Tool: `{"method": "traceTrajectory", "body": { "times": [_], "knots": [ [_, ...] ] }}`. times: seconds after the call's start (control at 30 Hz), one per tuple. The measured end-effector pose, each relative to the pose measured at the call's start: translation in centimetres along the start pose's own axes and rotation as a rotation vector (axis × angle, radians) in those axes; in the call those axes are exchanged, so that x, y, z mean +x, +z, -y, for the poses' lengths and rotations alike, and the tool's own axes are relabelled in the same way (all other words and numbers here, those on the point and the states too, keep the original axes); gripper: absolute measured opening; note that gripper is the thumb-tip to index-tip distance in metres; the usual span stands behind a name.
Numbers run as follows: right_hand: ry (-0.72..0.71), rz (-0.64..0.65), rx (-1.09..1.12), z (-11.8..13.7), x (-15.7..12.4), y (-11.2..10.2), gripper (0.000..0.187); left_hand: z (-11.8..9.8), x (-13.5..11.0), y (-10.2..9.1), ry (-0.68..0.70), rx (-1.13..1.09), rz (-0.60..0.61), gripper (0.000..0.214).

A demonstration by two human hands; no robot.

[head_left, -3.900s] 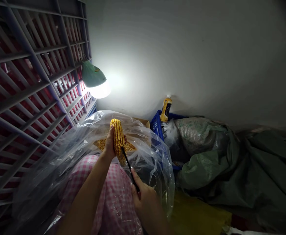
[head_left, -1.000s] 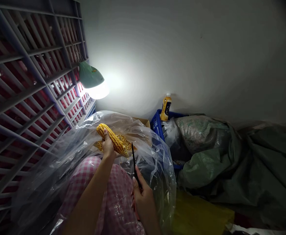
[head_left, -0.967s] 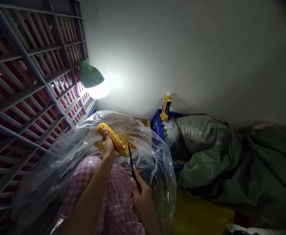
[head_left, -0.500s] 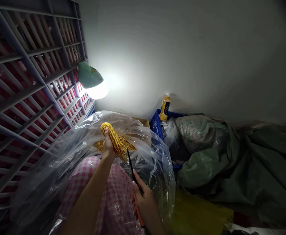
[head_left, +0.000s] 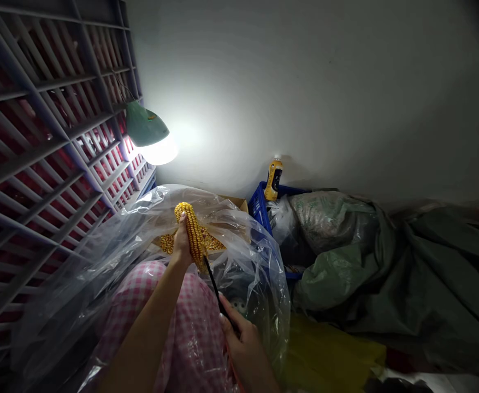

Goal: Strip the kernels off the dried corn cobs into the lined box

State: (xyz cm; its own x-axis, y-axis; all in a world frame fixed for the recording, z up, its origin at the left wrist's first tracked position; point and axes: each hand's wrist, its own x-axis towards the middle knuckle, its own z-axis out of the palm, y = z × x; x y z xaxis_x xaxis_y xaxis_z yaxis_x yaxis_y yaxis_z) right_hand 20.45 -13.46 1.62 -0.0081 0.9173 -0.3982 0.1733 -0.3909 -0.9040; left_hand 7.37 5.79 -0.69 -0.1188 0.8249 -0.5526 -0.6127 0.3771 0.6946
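My left hand [head_left: 181, 246] is closed round a yellow corn cob [head_left: 190, 232], held nearly upright over a pile of loose kernels [head_left: 166, 243] inside a clear plastic bag [head_left: 112, 256]. My right hand [head_left: 239, 335] grips a thin black tool [head_left: 212, 284], its tip touching the lower end of the cob. The tool's handle is hidden in my fist. Both forearms cross a pink checked cloth [head_left: 161, 322] on my lap.
A lit lamp with a green shade [head_left: 149, 136] hangs beside stacked grey crates [head_left: 38, 153] on the left. A yellow bottle [head_left: 272, 179] stands on a blue crate [head_left: 264, 204] by the white wall. Grey-green sacks [head_left: 386, 262] pile up on the right.
The cob has swung from a slant to nearly upright. The tool's tip, lifted off a second ago, is back against the cob's lower end. The view has shifted slightly.
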Motion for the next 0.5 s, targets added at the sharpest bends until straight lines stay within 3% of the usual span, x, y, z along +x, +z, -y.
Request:
{"method": "traceTrajectory", "body": {
  "times": [0.13, 0.27, 0.37, 0.5],
  "knots": [
    [0.016, -0.103, 0.117, -1.1, 0.5, 1.5, 0.056, 0.0, -0.2, 0.1, -0.025, -0.022, 0.034, 0.044],
    [0.147, -0.272, 0.289, -1.8, 0.7, 2.8, 0.081, 0.1, -0.3, 0.0, -0.051, -0.046, 0.05, 0.044],
    [0.103, -0.234, 0.24, -1.2, 0.3, 2.1, 0.076, 0.2, -0.2, -0.1, -0.03, -0.042, 0.059, 0.043],
    [-0.013, -0.062, 0.031, -0.2, -0.6, 0.3, 0.06, 0.1, -0.1, -0.1, -0.032, -0.045, 0.05, 0.042]
  ]
}}
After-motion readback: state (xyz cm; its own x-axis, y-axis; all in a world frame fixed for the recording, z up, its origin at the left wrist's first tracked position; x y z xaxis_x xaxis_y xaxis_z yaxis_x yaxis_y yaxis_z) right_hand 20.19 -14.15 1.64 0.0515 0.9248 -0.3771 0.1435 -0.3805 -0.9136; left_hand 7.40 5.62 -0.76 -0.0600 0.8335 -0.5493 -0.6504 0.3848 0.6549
